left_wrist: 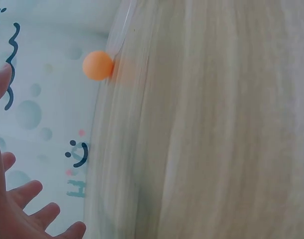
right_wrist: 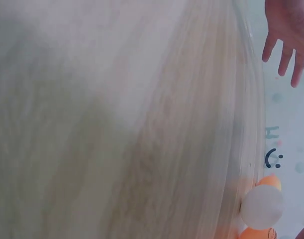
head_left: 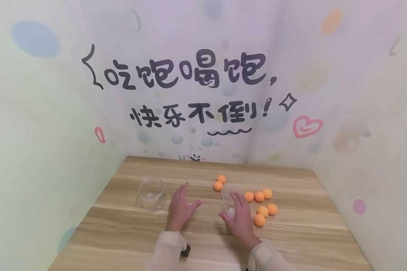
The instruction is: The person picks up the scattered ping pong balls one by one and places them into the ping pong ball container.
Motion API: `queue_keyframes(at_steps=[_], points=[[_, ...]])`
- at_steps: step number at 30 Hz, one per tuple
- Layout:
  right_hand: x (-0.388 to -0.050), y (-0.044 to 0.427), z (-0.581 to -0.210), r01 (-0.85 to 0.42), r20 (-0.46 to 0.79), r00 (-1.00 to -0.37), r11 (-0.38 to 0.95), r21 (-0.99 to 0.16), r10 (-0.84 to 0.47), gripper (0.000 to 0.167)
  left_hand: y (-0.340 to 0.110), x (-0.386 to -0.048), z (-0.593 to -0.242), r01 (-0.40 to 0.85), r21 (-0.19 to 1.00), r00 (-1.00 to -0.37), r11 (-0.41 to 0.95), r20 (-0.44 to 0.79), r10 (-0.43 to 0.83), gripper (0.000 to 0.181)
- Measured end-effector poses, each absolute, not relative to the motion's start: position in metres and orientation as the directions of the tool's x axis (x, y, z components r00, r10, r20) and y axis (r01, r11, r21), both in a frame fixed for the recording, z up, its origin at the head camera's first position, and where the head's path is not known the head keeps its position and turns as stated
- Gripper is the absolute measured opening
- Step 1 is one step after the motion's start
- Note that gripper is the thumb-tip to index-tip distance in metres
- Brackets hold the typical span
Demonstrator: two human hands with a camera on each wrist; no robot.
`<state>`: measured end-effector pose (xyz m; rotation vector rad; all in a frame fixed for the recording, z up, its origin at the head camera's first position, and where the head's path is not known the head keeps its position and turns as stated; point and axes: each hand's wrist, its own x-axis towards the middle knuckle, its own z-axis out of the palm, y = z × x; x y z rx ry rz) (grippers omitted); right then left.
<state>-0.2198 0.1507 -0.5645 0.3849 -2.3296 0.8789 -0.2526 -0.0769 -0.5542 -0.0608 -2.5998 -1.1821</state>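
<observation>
My left hand (head_left: pixel 181 209) is held over the table with its fingers spread and nothing in it. Right of it, my right hand (head_left: pixel 239 220) curves loosely beside a white ball (head_left: pixel 230 213), which shows between thumb and fingers. In the right wrist view the white ball (right_wrist: pixel 261 206) sits apart from the fingertip at the corner. Just beyond the right fingers is a clear round container (head_left: pixel 228 195), partly covered by them. A clear cup (head_left: pixel 152 194) stands left of my left hand. Several orange balls (head_left: pixel 259 196) lie right of my right hand.
Two more orange balls (head_left: pixel 218 185) lie further back, between the hands. The wood-grain table (head_left: pixel 115 229) meets a printed backdrop (head_left: pixel 196 34) at its far edge, with pale walls on both sides.
</observation>
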Motion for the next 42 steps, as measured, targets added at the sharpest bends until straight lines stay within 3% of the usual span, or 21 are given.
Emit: queue_keyframes(at_steps=[9,16,42], points=[[-0.216,0.146,-0.565,-0.363,0.548,-0.836,0.712,-0.6,0.036,0.075,-0.077,-0.251,-0.557,0.151,0.768,-0.944,0.623,0.299,-0.139,0.084],[-0.214,0.146,-0.567,-0.342,0.514,-0.856,0.691,-0.636,0.049,0.071,-0.077,-0.25,-0.562,0.088,0.775,-0.956,0.626,0.243,-0.167,0.085],[-0.208,0.142,-0.582,-0.308,0.483,-0.874,0.713,-0.63,0.049,0.053,-0.081,-0.239,-0.569,0.032,0.925,-0.912,0.379,0.182,-0.367,0.069]])
